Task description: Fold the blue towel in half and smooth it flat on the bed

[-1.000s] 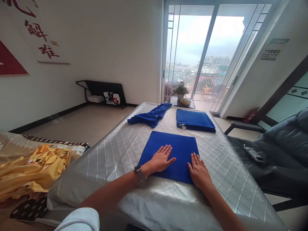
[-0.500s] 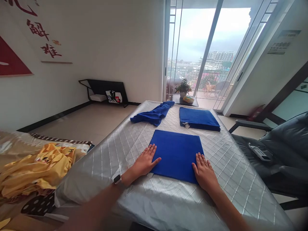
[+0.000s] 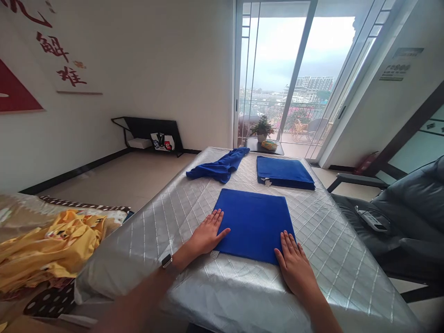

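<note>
A flat, squarely folded blue cloth (image 3: 253, 224) lies in front of me on the silver quilted cover (image 3: 166, 222). My left hand (image 3: 208, 231) rests open on its left edge, fingers stretched out and thumb spread. On the right edge, near the close corner, my right hand (image 3: 294, 259) lies flat with its fingers extended. A small white tag pokes out at the cloth's near left corner. Farther back on the right sits a stack of folded blue cloths (image 3: 286, 171) with white tags showing. A crumpled blue cloth (image 3: 220, 165) lies at the far left.
Yellow clothing (image 3: 58, 249) is heaped on bedding at the left. A dark armchair (image 3: 398, 222) with a power strip (image 3: 373, 219) on its seat stands at the right. Beyond the far edge, a small table (image 3: 255, 147) holds a potted plant (image 3: 262, 128).
My right hand has slid a little toward me along the cloth's right edge. My left hand stays at the left edge. The view has shifted slightly.
</note>
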A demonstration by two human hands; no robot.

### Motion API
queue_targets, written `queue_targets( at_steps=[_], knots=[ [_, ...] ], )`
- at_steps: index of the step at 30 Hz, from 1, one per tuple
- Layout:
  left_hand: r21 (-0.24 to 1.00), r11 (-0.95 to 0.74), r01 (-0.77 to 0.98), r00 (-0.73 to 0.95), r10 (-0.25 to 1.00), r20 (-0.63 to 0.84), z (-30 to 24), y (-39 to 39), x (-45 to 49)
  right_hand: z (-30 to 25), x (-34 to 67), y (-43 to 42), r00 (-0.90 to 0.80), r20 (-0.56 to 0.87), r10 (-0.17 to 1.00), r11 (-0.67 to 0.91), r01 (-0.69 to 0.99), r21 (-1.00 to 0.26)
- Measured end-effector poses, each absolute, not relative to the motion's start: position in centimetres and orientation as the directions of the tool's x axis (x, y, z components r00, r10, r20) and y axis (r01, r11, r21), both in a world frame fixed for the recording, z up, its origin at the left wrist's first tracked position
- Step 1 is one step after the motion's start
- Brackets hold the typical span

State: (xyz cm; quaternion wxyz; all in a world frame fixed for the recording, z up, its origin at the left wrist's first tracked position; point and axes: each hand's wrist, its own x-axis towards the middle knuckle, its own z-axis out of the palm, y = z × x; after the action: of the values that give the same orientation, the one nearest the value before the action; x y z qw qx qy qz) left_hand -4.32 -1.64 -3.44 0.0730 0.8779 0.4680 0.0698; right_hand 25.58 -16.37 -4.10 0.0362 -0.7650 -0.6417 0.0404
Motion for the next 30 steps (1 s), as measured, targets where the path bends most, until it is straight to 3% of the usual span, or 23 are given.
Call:
queue_targets(
  at_steps=[5, 12, 16, 20, 26, 30],
  knots=[
    [0.205, -0.568, 0.797, 0.562, 0.822, 0.093, -2.6, -2.8, -1.4, -3.8, 25.4, -16.4, 0.184, -0.046, 0.982, -0.189, 0.973, -0.132],
    [0.241, -0.863, 0.444, 0.859, 0.486, 0.159, -1.2, -7.3, 7.7, -4.0, 25.6, -16.4, 0.167, -0.014, 0.986, -0.168, 0.977, -0.129],
    [0.244, -0.898, 0.366, 0.894, 0.412, 0.174, -1.6, -8.2, 9.4, -3.8, 25.6, -16.4, 0.146, -0.019, 0.989, -0.147, 0.984, -0.105],
    [0.246, -0.882, 0.403, 0.883, 0.445, 0.148, -2.2, -7.6, 7.3, -3.7, 25.4, -16.5, 0.162, -0.008, 0.987, -0.162, 0.981, -0.106],
    [0.184, -0.697, 0.693, 0.696, 0.714, 0.078, -3.4, -5.8, -0.8, -3.9, 25.4, -16.5, 0.165, -0.009, 0.986, -0.165, 0.980, -0.114],
    [0.146, -0.612, 0.778, 0.603, 0.791, 0.099, -4.6, -5.6, -5.2, -4.1, 25.5, -16.5, 0.177, 0.003, 0.984, -0.175, 0.977, -0.126]
  ],
)
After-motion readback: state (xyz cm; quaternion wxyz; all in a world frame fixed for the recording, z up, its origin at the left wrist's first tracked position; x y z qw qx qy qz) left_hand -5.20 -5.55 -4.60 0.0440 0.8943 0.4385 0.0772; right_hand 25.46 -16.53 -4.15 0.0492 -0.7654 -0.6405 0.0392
